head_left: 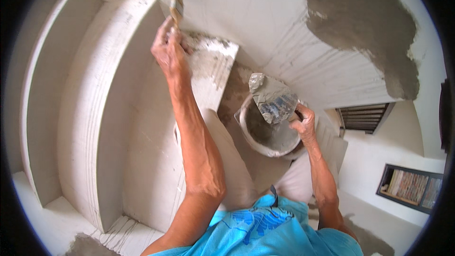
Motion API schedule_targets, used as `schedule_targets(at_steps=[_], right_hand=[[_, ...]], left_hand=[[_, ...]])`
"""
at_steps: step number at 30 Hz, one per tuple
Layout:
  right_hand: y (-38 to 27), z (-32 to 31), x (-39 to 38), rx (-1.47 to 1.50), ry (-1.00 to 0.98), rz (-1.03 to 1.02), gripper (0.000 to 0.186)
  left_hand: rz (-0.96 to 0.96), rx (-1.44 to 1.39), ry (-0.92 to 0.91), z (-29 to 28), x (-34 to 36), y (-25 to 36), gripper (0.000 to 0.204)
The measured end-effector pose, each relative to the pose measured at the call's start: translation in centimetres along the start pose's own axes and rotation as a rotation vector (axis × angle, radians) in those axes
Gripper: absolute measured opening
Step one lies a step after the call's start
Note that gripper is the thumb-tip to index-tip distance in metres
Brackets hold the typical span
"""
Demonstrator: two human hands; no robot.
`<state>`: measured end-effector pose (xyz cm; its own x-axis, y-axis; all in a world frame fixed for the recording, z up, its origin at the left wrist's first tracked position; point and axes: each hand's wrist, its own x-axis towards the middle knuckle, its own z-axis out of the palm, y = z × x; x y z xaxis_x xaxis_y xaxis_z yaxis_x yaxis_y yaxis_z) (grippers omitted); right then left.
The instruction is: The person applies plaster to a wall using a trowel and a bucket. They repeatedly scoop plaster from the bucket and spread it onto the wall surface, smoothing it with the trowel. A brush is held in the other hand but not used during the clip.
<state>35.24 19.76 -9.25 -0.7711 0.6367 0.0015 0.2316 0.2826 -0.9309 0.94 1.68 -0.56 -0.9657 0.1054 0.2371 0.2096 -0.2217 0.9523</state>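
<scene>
My left hand grips a small paintbrush with pale bristles, raised near the white wall above a step. My right hand holds a flat blade tool loaded with wet grey plaster, over a round bucket with grey residue inside. The bucket sits below a white step edge that is smeared with grey.
White concrete steps climb along the left. The wall carries a large patch of wet grey plaster at upper right. A dark railing and a dark-framed shelf of books are on the right. My legs straddle the bucket area.
</scene>
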Motion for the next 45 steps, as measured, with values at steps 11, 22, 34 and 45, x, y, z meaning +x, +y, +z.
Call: schedule_targets(at_steps=[11,22,34,45], right_hand=[[-11.2,6.4,8.8,0.258,-0.076,-0.086,0.020],[-19.7,12.3,16.6,0.246,-0.176,-0.355,0.015],[-23.0,16.0,20.8,0.303,-0.247,-0.278,0.022],[-24.3,16.8,21.7,0.431,-0.253,-0.211,0.021]], left_hand=[[-0.082,-0.090,0.156,-1.8,-0.1,0.8,0.046],[-0.059,-0.195,0.179,-2.2,0.3,0.2,0.043],[-0.079,-0.258,0.182,-2.7,0.4,0.1,0.043],[-0.129,-0.246,0.172,-2.9,0.4,0.1,0.043]])
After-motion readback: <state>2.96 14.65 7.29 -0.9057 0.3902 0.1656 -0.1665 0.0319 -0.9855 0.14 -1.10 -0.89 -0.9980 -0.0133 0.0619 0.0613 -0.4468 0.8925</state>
